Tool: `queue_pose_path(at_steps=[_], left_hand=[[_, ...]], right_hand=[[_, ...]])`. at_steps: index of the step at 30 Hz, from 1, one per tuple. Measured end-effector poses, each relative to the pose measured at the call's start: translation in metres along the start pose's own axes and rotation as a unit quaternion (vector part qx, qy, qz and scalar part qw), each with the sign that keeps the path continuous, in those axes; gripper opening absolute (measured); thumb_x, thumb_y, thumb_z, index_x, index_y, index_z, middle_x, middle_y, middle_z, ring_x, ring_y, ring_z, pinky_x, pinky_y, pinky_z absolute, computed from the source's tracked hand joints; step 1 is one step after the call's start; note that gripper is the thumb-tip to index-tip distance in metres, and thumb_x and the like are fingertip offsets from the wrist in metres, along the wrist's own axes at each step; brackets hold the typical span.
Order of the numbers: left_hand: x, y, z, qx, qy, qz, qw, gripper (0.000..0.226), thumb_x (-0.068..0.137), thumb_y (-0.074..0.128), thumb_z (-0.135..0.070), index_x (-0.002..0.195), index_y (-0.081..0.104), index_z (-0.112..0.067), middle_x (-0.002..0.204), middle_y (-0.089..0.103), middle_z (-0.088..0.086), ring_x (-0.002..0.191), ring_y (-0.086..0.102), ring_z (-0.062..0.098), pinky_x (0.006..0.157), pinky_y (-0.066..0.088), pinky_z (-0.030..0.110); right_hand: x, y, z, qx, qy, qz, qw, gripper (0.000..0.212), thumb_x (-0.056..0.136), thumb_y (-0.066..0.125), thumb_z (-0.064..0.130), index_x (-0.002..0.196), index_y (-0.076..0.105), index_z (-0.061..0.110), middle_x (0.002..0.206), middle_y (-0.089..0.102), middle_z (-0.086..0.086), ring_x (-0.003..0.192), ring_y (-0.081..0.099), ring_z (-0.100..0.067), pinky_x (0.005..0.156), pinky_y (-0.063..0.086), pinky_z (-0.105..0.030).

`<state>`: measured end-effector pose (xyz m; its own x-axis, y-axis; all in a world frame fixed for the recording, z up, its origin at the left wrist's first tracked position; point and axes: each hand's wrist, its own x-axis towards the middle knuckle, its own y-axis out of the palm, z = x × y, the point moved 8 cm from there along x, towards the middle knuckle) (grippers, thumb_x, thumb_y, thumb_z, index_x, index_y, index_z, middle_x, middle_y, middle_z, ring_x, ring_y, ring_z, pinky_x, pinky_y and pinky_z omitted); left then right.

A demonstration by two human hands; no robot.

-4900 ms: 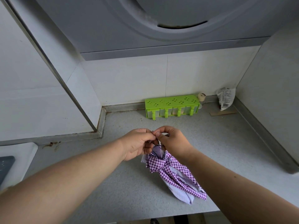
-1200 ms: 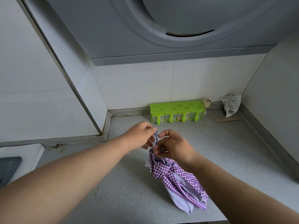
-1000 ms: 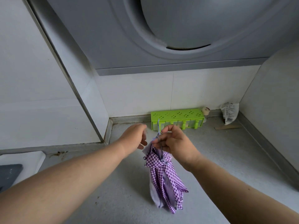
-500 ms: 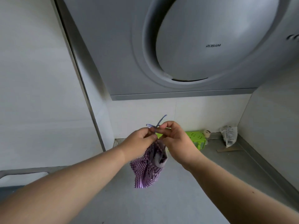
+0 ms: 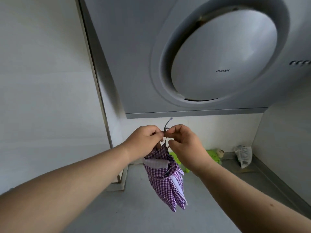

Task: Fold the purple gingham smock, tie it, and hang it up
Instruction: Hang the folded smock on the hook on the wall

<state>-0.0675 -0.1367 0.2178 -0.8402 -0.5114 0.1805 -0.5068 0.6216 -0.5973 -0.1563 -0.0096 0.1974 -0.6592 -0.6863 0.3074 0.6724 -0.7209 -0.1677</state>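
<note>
Smock (image 5: 165, 179): folded, tied, now lifted clear of the counter (image 5: 134, 216), where it lay a moment ago; hangs below my hands. Left hand (image 5: 144, 140) pinches the cord (image 5: 167, 126); right hand (image 5: 183, 142) pinches it too. Hanging up remains; no hook in view.

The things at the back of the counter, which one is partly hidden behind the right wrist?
The green rack. The right hand and its wrist cover its middle, while the small roll and crumpled bag show whole.

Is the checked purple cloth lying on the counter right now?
No, the purple gingham smock hangs in the air, held up by its string above the counter.
</note>
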Motion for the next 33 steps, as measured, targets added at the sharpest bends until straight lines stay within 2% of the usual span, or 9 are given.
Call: queue_pose_path(at_steps=[4, 7, 9, 12, 15, 19, 23, 28, 33], left_hand=[[0.002, -0.014, -0.014, 0.031, 0.006, 0.023, 0.999, 0.025, 0.104, 0.058, -0.025, 0.082, 0.07, -0.021, 0.073, 0.076, 0.0, 0.062, 0.062, 0.016, 0.059, 0.049, 0.029], [0.0, -0.025, -0.028, 0.057, 0.021, 0.033, 0.998, 0.024, 0.106, 0.058, -0.025, 0.087, 0.071, -0.017, 0.07, 0.073, -0.005, 0.06, 0.061, 0.007, 0.059, 0.049, 0.022], [-0.001, -0.032, -0.035, 0.08, 0.028, 0.031, 0.996, 0.024, 0.106, 0.058, -0.026, 0.087, 0.071, -0.017, 0.07, 0.071, -0.007, 0.061, 0.061, 0.004, 0.064, 0.052, 0.027], [-0.002, -0.043, -0.042, 0.08, 0.027, 0.018, 0.996, 0.025, 0.105, 0.059, -0.024, 0.084, 0.068, -0.015, 0.068, 0.069, -0.004, 0.066, 0.064, 0.011, 0.075, 0.057, 0.041], [-0.005, -0.053, -0.045, 0.082, 0.013, 0.012, 0.996, 0.026, 0.106, 0.058, -0.021, 0.081, 0.066, -0.018, 0.068, 0.068, 0.005, 0.072, 0.074, 0.022, 0.072, 0.057, 0.035], [-0.011, -0.072, -0.05, 0.1, -0.016, -0.011, 0.995, 0.026, 0.107, 0.057, -0.025, 0.083, 0.066, -0.019, 0.058, 0.062, -0.005, 0.069, 0.074, 0.018, 0.07, 0.051, 0.032], [-0.017, -0.089, -0.063, 0.09, -0.023, -0.03, 0.995, 0.028, 0.107, 0.055, -0.021, 0.081, 0.064, -0.017, 0.056, 0.06, -0.003, 0.065, 0.073, 0.017, 0.065, 0.047, 0.029], [-0.023, -0.111, -0.069, 0.108, -0.049, -0.052, 0.992, 0.028, 0.107, 0.052, -0.02, 0.081, 0.062, -0.018, 0.057, 0.061, -0.001, 0.069, 0.077, 0.027, 0.069, 0.046, 0.033], [-0.029, -0.125, -0.068, 0.119, -0.06, -0.064, 0.989, 0.025, 0.108, 0.053, -0.021, 0.086, 0.064, -0.015, 0.061, 0.063, 0.003, 0.067, 0.077, 0.023, 0.07, 0.048, 0.036]], right_hand=[[0.008, -0.001, 0.014, -0.047, -0.025, -0.007, 0.999, 0.023, 0.089, 0.065, 0.005, 0.099, 0.059, 0.025, 0.1, 0.077, 0.009, 0.061, 0.054, -0.009, 0.063, 0.047, -0.028], [0.016, -0.002, 0.027, -0.081, -0.039, -0.012, 0.996, 0.028, 0.089, 0.073, 0.014, 0.105, 0.056, 0.028, 0.104, 0.069, 0.009, 0.062, 0.055, -0.005, 0.061, 0.046, -0.021], [0.022, 0.002, 0.039, -0.081, -0.053, 0.014, 0.995, 0.039, 0.088, 0.076, 0.017, 0.117, 0.053, 0.028, 0.114, 0.063, 0.01, 0.062, 0.056, -0.001, 0.061, 0.047, -0.018], [0.028, 0.017, 0.057, -0.093, -0.09, 0.112, 0.985, 0.05, 0.09, 0.074, 0.02, 0.133, 0.051, 0.032, 0.123, 0.062, 0.011, 0.071, 0.064, -0.018, 0.071, 0.057, -0.032], [0.035, 0.028, 0.072, -0.149, -0.131, 0.164, 0.966, 0.028, 0.089, 0.071, 0.035, 0.116, 0.063, 0.031, 0.102, 0.072, 0.009, 0.076, 0.066, -0.017, 0.076, 0.056, -0.038], [0.049, 0.032, 0.088, -0.207, -0.143, 0.182, 0.951, 0.014, 0.093, 0.073, 0.036, 0.098, 0.069, 0.024, 0.081, 0.073, -0.002, 0.064, 0.063, -0.011, 0.066, 0.054, -0.038], [0.059, 0.037, 0.107, -0.176, -0.142, 0.215, 0.95, 0.016, 0.092, 0.076, 0.033, 0.097, 0.066, 0.022, 0.082, 0.077, 0.002, 0.067, 0.071, -0.013, 0.068, 0.059, -0.039], [0.065, 0.055, 0.125, -0.181, -0.145, 0.285, 0.93, 0.026, 0.092, 0.075, 0.022, 0.101, 0.051, 0.016, 0.085, 0.076, -0.008, 0.065, 0.074, -0.018, 0.055, 0.054, -0.031], [0.074, 0.061, 0.134, -0.227, -0.152, 0.256, 0.927, 0.021, 0.094, 0.066, 0.026, 0.1, 0.048, 0.018, 0.087, 0.076, -0.005, 0.062, 0.074, -0.016, 0.068, 0.061, -0.052]])
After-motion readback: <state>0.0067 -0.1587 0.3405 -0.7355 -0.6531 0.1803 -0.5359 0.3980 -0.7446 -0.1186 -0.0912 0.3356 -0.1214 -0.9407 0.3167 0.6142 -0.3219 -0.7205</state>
